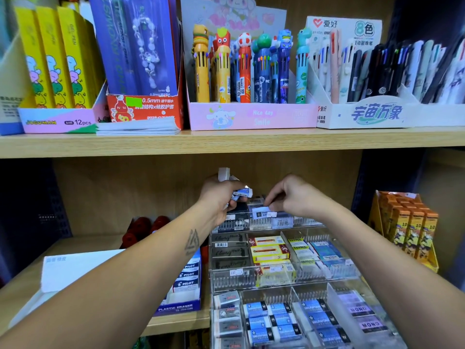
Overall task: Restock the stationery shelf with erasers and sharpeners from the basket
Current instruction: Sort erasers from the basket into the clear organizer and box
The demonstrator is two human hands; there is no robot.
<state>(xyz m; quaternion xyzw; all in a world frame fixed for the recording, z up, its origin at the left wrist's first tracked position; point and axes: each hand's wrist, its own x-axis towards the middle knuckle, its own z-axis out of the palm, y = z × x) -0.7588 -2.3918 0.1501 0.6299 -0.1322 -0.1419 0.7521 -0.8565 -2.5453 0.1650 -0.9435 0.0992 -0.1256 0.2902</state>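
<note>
Currently left hand (221, 195) grips a cluster of small wrapped erasers (241, 192) above the clear tiered organizer (276, 278) on the lower shelf (176, 321). Right hand (292, 197) pinches one blue-and-white eraser (261, 212), touching the organizer's top back row.

The left hand (221, 195) hides most of the erasers (241, 192) in its grip; their count is unclear. The clear organizer (284, 280) is cut off by the bottom edge.

Head-worn view, close, facing shelves (226, 143)
</note>
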